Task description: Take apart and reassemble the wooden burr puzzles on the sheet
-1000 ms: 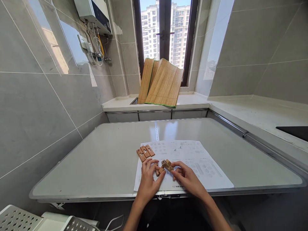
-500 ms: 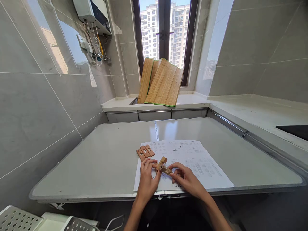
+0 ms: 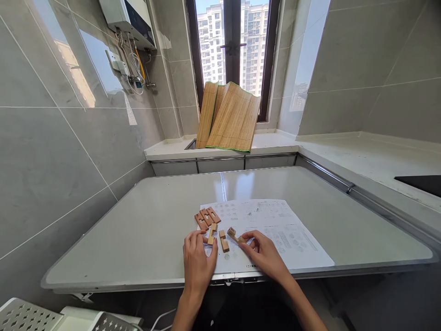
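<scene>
My left hand [image 3: 198, 257] has its fingers and thumb around the lower end of a notched wooden puzzle block [image 3: 212, 233]. Its upper end stays visible beyond the fingertips. Between the thumb and fingers of my right hand [image 3: 263, 253] is the near end of another notched puzzle block [image 3: 233, 233], whose far end points up and left. A third notched block [image 3: 224, 242] lies on the printed paper sheet [image 3: 275, 230], between the hands and untouched. Just beyond the left hand, several flat reddish-brown wooden pieces with cutouts [image 3: 213, 214] lie side by side at the sheet's left edge.
The white folding table [image 3: 144, 239] has its front edge [image 3: 138, 286] close to my wrists. Behind it, a bamboo mat [image 3: 234, 119] leans by the window on a white ledge [image 3: 275, 142]. A perforated white rack [image 3: 27, 315] stands low at left.
The wooden blocks that were together between both hands are now apart: one at each hand, one on the paper. My left hand has moved left.
</scene>
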Motion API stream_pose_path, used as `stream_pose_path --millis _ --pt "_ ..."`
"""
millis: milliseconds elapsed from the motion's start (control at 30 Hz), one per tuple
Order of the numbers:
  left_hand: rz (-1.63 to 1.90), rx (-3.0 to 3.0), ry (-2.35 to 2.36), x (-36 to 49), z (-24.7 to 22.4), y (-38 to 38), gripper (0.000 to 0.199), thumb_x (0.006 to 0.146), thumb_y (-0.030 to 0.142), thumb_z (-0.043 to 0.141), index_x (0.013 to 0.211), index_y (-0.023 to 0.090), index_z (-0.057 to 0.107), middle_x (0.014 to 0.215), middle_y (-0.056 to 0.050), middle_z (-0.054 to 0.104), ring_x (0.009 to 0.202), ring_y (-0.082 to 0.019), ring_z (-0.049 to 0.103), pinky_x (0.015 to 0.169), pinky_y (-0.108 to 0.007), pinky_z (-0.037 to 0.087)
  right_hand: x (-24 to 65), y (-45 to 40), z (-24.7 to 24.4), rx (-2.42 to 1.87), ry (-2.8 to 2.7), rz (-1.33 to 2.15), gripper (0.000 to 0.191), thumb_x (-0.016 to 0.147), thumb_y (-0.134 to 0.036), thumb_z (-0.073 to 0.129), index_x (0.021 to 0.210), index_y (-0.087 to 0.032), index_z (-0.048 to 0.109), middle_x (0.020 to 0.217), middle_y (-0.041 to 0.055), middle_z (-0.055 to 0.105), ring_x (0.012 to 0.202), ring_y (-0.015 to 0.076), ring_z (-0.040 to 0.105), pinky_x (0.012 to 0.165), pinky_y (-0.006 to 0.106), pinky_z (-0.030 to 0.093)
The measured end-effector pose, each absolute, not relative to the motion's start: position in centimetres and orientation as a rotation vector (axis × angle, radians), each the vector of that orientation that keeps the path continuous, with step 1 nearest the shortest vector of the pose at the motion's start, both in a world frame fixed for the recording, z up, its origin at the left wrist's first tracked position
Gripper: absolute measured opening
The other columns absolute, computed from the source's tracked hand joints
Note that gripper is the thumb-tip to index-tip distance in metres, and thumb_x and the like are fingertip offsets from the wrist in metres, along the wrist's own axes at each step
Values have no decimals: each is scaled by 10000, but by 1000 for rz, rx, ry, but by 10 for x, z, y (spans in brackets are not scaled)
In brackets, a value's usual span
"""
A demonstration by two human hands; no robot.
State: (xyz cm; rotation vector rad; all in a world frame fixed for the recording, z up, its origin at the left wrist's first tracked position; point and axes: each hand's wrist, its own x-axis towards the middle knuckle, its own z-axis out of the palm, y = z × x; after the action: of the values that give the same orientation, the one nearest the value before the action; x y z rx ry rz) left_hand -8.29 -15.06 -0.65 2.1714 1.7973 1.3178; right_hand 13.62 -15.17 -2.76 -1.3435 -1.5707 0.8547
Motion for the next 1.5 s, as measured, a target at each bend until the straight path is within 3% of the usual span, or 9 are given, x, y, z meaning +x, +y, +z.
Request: stream_pose_path --millis 300,700,933,1100,1200,1367,1500 --pt "1219 2282 1881 -80 -13 -152 185 887 317 634 761 244 521 1109 -112 658 1166 -354 549 966 -529 480 123 -148 -32 -1459 -1517 682 230 895 -433 607 964 -231 693 953 67 716 651 213 616 703 378 496" --pt "1116 2319 1803 -79 -9 -156 159 791 255 693 788 233 535 1108 -85 655 1173 -333 557 948 -498 500 121 -152 -30 -1469 -1589 620 259 901 -452 599 999 -227 682 889 35 696 621 191 616 650 323 485" --pt "1078 2314 1681 -79 -7 -160 326 692 258 753 939 230 544 1183 -85 630 1187 -332 571 986 -506 502 121 -155 -27 -1426 -1679 651 242 891 -416 626 1043 -237 683 931 23 705 577 161 569 638 313 476" --pt "1098 2325 1526 -83 -11 -154 565 757 332 780 1241 244 503 1350 -112 559 1282 -335 526 1052 -527 478 122 -155 -27 -1357 -1711 713 243 881 -381 634 1074 -245 690 1002 33 731 600 166 592 674 318 489" --pt "1011 2362 1381 -82 -7 -145 637 777 382 804 1317 264 488 1406 -120 532 1336 -347 493 1079 -534 462 123 -154 -29 -1308 -1707 769 260 875 -380 641 1090 -245 697 1046 40 744 631 172 617 695 317 500" --pt "783 2385 1215 -74 9 -127 737 734 455 857 1350 267 499 1337 -108 593 1267 -332 549 1056 -497 484 125 -156 -26 -1291 -1650 805 268 885 -378 630 1103 -235 691 1028 45 754 662 177 622 659 300 487" --pt "705 2411 1203 -72 16 -119 686 727 476 858 1305 260 560 1238 -93 656 1183 -328 601 1004 -479 508 125 -158 -21 -1280 -1595 842 274 922 -412 580 1089 -224 690 976 51 752 661 180 611 619 289 471"
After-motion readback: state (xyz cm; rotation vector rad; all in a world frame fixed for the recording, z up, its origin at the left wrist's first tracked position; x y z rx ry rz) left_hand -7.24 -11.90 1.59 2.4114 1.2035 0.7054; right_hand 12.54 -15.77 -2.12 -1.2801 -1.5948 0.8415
